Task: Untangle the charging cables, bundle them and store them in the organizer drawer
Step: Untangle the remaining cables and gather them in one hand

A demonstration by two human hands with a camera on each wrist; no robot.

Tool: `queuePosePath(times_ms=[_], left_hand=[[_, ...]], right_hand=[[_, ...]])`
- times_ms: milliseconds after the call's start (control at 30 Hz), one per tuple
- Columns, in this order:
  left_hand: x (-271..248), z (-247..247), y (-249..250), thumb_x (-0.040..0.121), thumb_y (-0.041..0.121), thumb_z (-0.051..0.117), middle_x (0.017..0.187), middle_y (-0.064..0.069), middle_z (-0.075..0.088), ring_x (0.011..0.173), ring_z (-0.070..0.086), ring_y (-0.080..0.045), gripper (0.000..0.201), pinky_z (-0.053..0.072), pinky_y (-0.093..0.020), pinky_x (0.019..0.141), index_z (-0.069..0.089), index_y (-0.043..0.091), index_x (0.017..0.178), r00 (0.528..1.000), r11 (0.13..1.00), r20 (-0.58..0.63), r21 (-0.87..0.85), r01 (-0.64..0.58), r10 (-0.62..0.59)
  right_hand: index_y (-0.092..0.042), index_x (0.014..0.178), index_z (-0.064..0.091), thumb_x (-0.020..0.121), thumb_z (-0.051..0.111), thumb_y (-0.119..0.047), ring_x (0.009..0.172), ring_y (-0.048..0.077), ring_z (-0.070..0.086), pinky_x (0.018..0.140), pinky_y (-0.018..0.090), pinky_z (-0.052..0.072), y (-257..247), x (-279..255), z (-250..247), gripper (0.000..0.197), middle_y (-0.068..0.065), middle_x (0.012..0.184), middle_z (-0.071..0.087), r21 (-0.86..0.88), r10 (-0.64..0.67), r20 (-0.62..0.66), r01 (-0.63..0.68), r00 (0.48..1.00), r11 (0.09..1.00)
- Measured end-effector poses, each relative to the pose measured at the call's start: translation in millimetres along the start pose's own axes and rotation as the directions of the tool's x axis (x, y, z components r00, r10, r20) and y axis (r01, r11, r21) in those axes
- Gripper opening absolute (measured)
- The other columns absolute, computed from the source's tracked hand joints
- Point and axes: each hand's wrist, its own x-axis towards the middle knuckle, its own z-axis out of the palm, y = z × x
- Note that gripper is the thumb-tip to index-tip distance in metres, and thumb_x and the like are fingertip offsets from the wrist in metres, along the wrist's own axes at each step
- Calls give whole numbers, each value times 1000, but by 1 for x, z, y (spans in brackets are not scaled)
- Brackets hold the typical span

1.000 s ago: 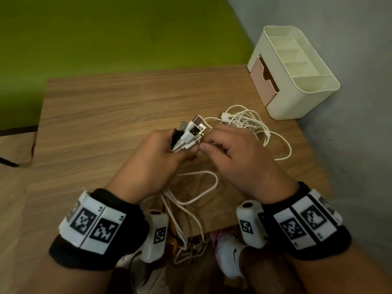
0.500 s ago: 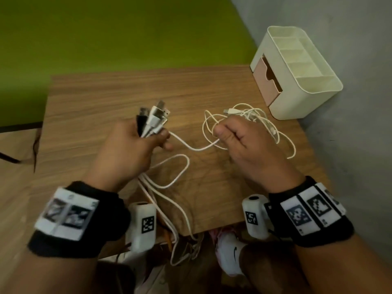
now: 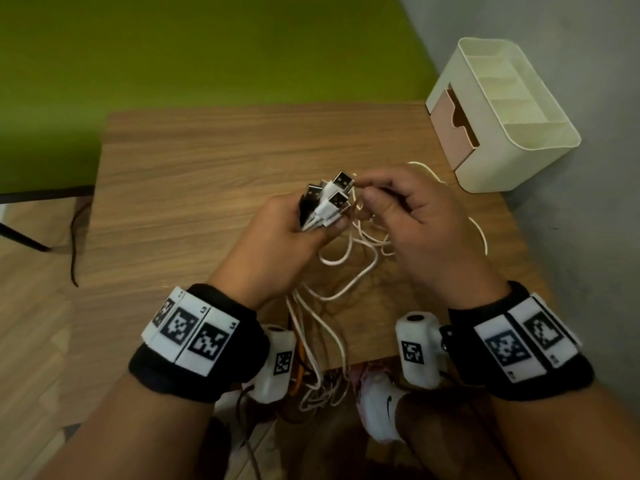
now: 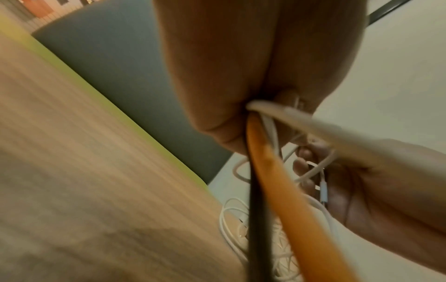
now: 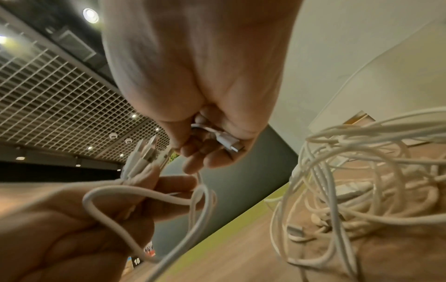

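1. Left hand (image 3: pixel 277 237) clamped round a bunch of USB plugs (image 3: pixel 330 199), plug ends pointing up and away above the fist, cords running down out of its underside toward the body.
2. Among those cords below the fist: an orange cable (image 4: pixel 284 190) and a black cable (image 4: pixel 257 209) beside the white ones.
3. Right hand (image 3: pixel 412 220) just beside the left, fingers curled on a small white connector (image 5: pixel 228 142); its cord loops down and across to the left grip.
4. Tangled white cables (image 5: pixel 362 181) heaped on the table (image 3: pixel 207 174), beyond and below the right grip.
5. Organizer (image 3: pixel 502 112) well apart, up and right of both grips; pink drawer (image 3: pixel 453 129) seemingly slightly out; right hand nearer.
6. Likely step: still sorting ends, bundling not yet begun.
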Motion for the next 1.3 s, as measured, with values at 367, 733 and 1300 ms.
queuePosePath(times_ms=[367, 733, 1300], left_hand=[[-18, 9, 22, 97, 8, 56, 54, 17, 62, 46, 51, 8, 18, 34, -5, 48, 69, -3, 89, 997, 1000, -74, -21, 20, -21], [-71, 40, 90, 100, 18, 53, 48, 13, 56, 37, 27, -4, 25, 23, -25, 42, 60, -6, 101, 991, 985, -132, -174, -17, -6], [-142, 60, 159, 101, 19, 52, 66, 0, 63, 47, 48, -10, 12, 47, -26, 45, 54, 12, 91, 996, 968, -46, -234, -91, 83]], right_hand=[[-22, 84, 69, 88, 68, -13, 75, 2, 67, 69, 22, 54, -26, -26, -28, 10, -9, 77, 71, -27, 238, -18, -238, 971, 971], [-16, 82, 61, 85, 70, -4, 74, 21, 74, 78, 48, 61, -68, -129, -75, 16, 6, 78, 75, -174, 586, 314, -562, 747, 809], [-33, 112, 64, 80, 76, -44, 107, 8, 60, 88, 30, 50, -161, -171, -116, 36, -9, 118, 64, -360, 518, 298, -408, 802, 839]])
